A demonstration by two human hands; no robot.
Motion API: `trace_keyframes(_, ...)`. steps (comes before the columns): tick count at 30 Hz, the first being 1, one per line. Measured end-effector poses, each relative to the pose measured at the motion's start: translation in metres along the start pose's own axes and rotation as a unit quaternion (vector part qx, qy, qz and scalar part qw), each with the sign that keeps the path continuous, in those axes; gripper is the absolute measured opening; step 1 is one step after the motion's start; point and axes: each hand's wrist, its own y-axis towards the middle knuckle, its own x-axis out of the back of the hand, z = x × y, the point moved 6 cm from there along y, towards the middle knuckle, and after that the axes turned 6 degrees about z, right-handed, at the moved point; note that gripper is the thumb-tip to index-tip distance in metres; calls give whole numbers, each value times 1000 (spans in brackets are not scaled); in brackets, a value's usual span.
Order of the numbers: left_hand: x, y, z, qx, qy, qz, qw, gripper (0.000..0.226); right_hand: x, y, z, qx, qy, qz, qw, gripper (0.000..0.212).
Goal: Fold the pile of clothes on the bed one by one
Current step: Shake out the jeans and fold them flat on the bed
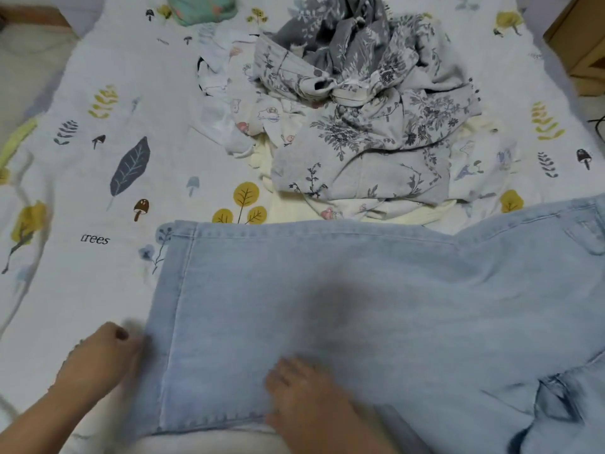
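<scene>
A pair of light blue denim jeans is lying flat across the near part of the bed, and everything else is best placed from it. The cloth is looking thick and faintly faded, with stitched seams and a broad hem band running down its left end. Its long axis is running left to right: the squared leg hem is pointing left, while the waist end, with a belt loop and a darker fold, is spreading off toward the right edge of the view.

Just beyond the jeans' far edge, the pile of clothes is sitting crumpled: soft grey floral-print fabric on top, cream and cartoon-print pieces beneath, the nearest of them touching the denim. Farther beyond the pile a small teal bundle is lying on the bedsheet, which is white and printed with leaves, mushrooms and yellow trees.

The left hand is resting at the jeans' left hem, fingers curled toward the edge; whether it is actually pinching the denim cannot be told. The right hand is lying palm down on the jeans near their near edge, fingers straight, pressing the cloth flat and grasping nothing.
</scene>
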Motion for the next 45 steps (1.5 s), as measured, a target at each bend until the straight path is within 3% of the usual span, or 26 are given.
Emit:
trace_keyframes(3,7,16,-27,-35,-10,-54,998,50,45,10,-52,-76,82,-110,988,19)
trace_keyframes(8,2,43,-86,-80,-60,-79,992,56,85,40,-165,-272,83,-185,941,40)
trace_keyframes(11,-4,52,-101,-72,-81,-86,990,49,84,64,-199,-324,77,-125,935,47)
trace_keyframes(14,12,51,-104,-127,-90,-160,975,25,79,81,-214,-343,30,-59,937,25)
trace_keyframes(15,23,48,-101,-147,-97,-195,965,17,85,85,-212,-336,14,-87,938,19)
trace_keyframes(18,59,45,-90,-167,-113,-287,936,20,117,91,-195,-285,38,-264,921,21)
trace_keyframes(20,73,51,-90,-162,-116,-307,931,21,132,97,-186,-263,56,-316,910,21)
trace_keyframes(23,69,63,-104,-131,-97,-261,952,21,125,109,-181,-268,97,-264,922,22)
trace_keyframes(26,44,54,-123,-130,-33,-223,966,55,104,101,-172,-303,137,-220,917,55)
trace_keyframes(30,-14,4,-157,-335,75,-191,919,60,66,72,-136,-252,59,-206,944,69)
trace_keyframes(32,-45,-18,-167,-419,135,-143,887,58,37,61,-123,-206,26,-143,968,66)
trace_keyframes(34,-75,-26,-170,-434,227,-49,870,70,4,55,-122,-181,-11,-12,983,66)
trace_keyframes(37,-102,-11,-160,-380,320,13,868,71,-8,51,-134,-168,-15,46,985,64)
trace_keyframes(41,-97,-24,-175,-365,302,-9,881,68,11,46,-128,-148,-4,36,988,58)
trace_keyframes(45,-94,-72,-199,-438,224,-21,870,56,24,8,-128,-139,27,32,989,48)
